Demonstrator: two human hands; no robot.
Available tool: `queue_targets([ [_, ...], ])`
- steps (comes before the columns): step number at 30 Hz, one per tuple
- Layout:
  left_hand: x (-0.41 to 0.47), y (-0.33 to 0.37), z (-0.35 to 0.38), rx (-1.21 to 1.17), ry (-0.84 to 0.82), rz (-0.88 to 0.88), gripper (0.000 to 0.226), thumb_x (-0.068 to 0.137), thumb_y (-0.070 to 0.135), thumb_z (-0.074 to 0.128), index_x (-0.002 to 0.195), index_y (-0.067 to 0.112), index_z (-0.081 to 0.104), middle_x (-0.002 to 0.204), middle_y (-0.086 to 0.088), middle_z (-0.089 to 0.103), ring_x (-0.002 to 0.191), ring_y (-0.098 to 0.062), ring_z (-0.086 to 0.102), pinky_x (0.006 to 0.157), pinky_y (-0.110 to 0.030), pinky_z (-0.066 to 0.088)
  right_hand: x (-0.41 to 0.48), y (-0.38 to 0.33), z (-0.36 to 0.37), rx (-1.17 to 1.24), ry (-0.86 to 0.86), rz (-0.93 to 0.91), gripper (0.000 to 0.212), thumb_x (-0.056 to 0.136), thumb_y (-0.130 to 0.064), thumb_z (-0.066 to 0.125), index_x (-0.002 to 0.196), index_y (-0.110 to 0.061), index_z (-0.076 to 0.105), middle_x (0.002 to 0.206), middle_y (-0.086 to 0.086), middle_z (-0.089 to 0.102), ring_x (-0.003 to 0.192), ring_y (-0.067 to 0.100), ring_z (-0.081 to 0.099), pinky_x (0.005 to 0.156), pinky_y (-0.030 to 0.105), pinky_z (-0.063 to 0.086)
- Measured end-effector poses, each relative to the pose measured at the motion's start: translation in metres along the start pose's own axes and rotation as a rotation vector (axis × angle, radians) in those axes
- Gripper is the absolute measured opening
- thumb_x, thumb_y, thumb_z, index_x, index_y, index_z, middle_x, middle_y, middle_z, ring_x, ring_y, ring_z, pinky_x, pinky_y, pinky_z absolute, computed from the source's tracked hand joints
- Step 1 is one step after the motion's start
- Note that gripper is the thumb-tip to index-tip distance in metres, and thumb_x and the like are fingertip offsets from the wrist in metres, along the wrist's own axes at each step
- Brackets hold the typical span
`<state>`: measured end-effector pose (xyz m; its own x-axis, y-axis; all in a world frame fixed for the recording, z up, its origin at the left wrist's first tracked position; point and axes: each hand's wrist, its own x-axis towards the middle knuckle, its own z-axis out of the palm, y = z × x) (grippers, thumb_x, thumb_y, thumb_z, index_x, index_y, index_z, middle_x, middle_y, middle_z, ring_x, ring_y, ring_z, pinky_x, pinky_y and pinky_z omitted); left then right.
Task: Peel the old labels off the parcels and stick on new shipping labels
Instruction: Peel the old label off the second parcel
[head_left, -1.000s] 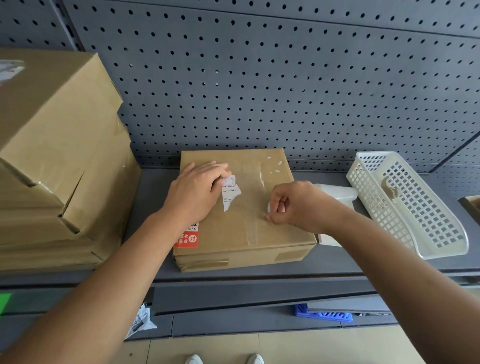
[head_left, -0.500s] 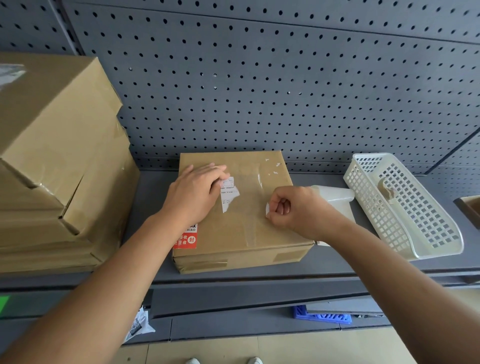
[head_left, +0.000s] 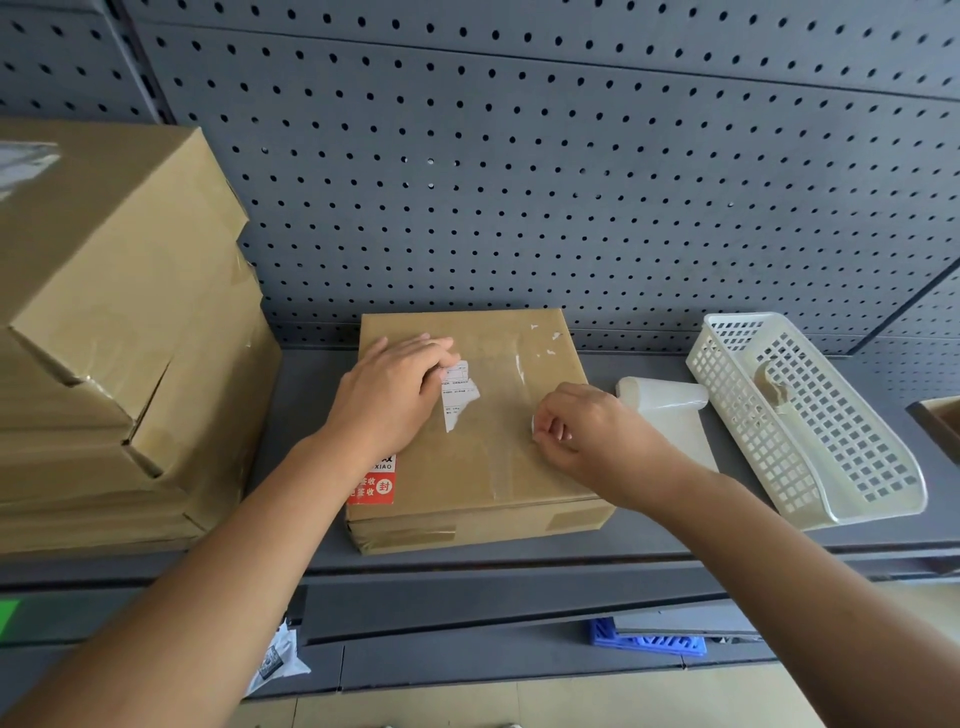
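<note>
Since the earlier frames our right hand (head_left: 587, 431) has drawn slightly nearer to us across the top of the parcel (head_left: 498, 457), and our left hand (head_left: 395, 395) has stayed where it was. We keep the left hand flat on the far left part of the parcel top, fingers straight and together, pressing down. Its fingertips touch the left edge of the torn label (head_left: 458, 396), a ragged white strip with small print that still sticks to the cardboard. Our right hand sits over the right part of the top with its fingers curled in, and thumb and fingertips pinch a small white scrap (head_left: 534, 423); we cannot tell whether the scrap is still joined to the parcel. Small white flecks mark the far right corner of the top, and clear tape (head_left: 501, 467) runs across the middle.

We see the parcel lying flat on the grey shelf (head_left: 675, 543), near its front edge, with a red sticker (head_left: 376, 486) at its near left corner, partly under our left wrist. Just right of the parcel lies a white roll (head_left: 667, 402), partly unrolled toward us. Right of that rests a cream basket (head_left: 810, 415). Stacked cartons (head_left: 114, 338) stand well to the left, and a grey pegboard (head_left: 519, 156) backs the shelf.
</note>
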<state>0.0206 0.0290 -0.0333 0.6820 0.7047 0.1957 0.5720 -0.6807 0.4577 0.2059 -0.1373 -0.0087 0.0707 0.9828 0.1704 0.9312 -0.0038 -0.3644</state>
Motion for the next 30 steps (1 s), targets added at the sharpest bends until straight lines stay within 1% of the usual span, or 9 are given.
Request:
queue_targets([
  [3, 0.000, -0.001, 0.000, 0.009, 0.005, 0.008, 0.028, 0.106, 0.028, 0.041, 0.124, 0.032, 0.062, 0.149, 0.021, 0.047, 0.144, -0.002, 0.033, 0.119, -0.034, 0.017, 0.001, 0.002, 0.001, 0.027, 0.024, 0.042, 0.004, 0.089, -0.010, 0.063, 0.085, -0.012, 0.063, 0.084, -0.003, 0.060, 0.073, 0.014, 0.058, 0.071, 0.034, 0.052],
  [7, 0.000, 0.000, 0.000, 0.010, 0.005, 0.014, 0.026, 0.106, 0.028, 0.043, 0.122, 0.030, 0.063, 0.148, 0.020, 0.048, 0.143, -0.002, 0.034, 0.119, -0.032, 0.017, 0.003, 0.002, -0.011, 0.186, 0.060, 0.181, 0.007, 0.092, -0.013, 0.062, 0.085, -0.014, 0.061, 0.083, -0.010, 0.059, 0.076, 0.001, 0.054, 0.069, 0.014, 0.042],
  [11, -0.001, 0.000, 0.000, -0.002, 0.017, 0.014, 0.026, 0.106, 0.028, 0.043, 0.120, 0.030, 0.064, 0.147, 0.020, 0.049, 0.142, -0.002, 0.035, 0.119, -0.031, 0.017, 0.001, 0.003, -0.013, 0.168, -0.055, 0.121, 0.011, 0.087, -0.021, 0.075, 0.090, -0.017, 0.065, 0.088, -0.010, 0.058, 0.077, 0.005, 0.057, 0.072, 0.010, 0.043],
  [15, 0.000, 0.000, 0.000, -0.005, 0.015, 0.011, 0.026, 0.106, 0.026, 0.043, 0.120, 0.030, 0.064, 0.147, 0.021, 0.049, 0.142, -0.002, 0.035, 0.119, -0.032, 0.018, 0.004, 0.008, -0.010, 0.145, -0.087, 0.115, 0.004, 0.089, -0.017, 0.073, 0.089, -0.018, 0.069, 0.093, -0.007, 0.060, 0.079, 0.003, 0.056, 0.073, 0.006, 0.040],
  [18, 0.000, 0.001, -0.001, -0.002, 0.015, 0.017, 0.026, 0.105, 0.026, 0.044, 0.121, 0.030, 0.064, 0.147, 0.020, 0.049, 0.142, -0.002, 0.035, 0.119, -0.031, 0.017, 0.007, 0.008, -0.012, 0.132, -0.114, 0.129, 0.005, 0.091, -0.013, 0.068, 0.090, -0.018, 0.067, 0.095, -0.007, 0.062, 0.080, 0.004, 0.056, 0.072, 0.010, 0.040],
  [21, -0.001, 0.002, -0.002, 0.005, 0.011, 0.009, 0.026, 0.106, 0.027, 0.043, 0.122, 0.030, 0.064, 0.147, 0.021, 0.049, 0.143, -0.002, 0.034, 0.117, -0.028, 0.015, 0.013, 0.006, -0.017, 0.151, -0.055, 0.173, 0.009, 0.095, -0.010, 0.061, 0.089, -0.017, 0.060, 0.089, -0.006, 0.060, 0.078, 0.004, 0.058, 0.070, 0.017, 0.040],
  [25, -0.001, 0.003, -0.003, 0.011, -0.005, 0.005, 0.028, 0.106, 0.028, 0.042, 0.125, 0.030, 0.063, 0.148, 0.021, 0.046, 0.143, -0.001, 0.033, 0.116, -0.027, 0.014, 0.027, 0.003, -0.033, 0.446, 0.072, 0.347, 0.009, 0.102, -0.010, 0.047, 0.095, -0.013, 0.051, 0.086, 0.005, 0.066, 0.066, 0.017, 0.069, 0.064, 0.030, 0.060],
  [27, -0.001, 0.003, -0.003, 0.007, -0.006, 0.002, 0.028, 0.106, 0.028, 0.042, 0.125, 0.030, 0.063, 0.149, 0.021, 0.046, 0.143, -0.002, 0.033, 0.117, -0.028, 0.014, 0.030, 0.004, -0.034, 0.493, 0.115, 0.336, 0.010, 0.102, -0.007, 0.046, 0.098, -0.012, 0.053, 0.090, 0.007, 0.066, 0.068, 0.021, 0.070, 0.066, 0.035, 0.062],
  [30, -0.001, 0.003, -0.002, -0.001, -0.004, -0.003, 0.028, 0.106, 0.029, 0.042, 0.125, 0.031, 0.063, 0.148, 0.022, 0.047, 0.143, -0.002, 0.033, 0.117, -0.029, 0.016, 0.029, 0.009, -0.030, 0.525, 0.145, 0.336, 0.019, 0.102, -0.006, 0.047, 0.105, -0.015, 0.063, 0.089, 0.008, 0.067, 0.067, 0.023, 0.070, 0.065, 0.031, 0.061],
])
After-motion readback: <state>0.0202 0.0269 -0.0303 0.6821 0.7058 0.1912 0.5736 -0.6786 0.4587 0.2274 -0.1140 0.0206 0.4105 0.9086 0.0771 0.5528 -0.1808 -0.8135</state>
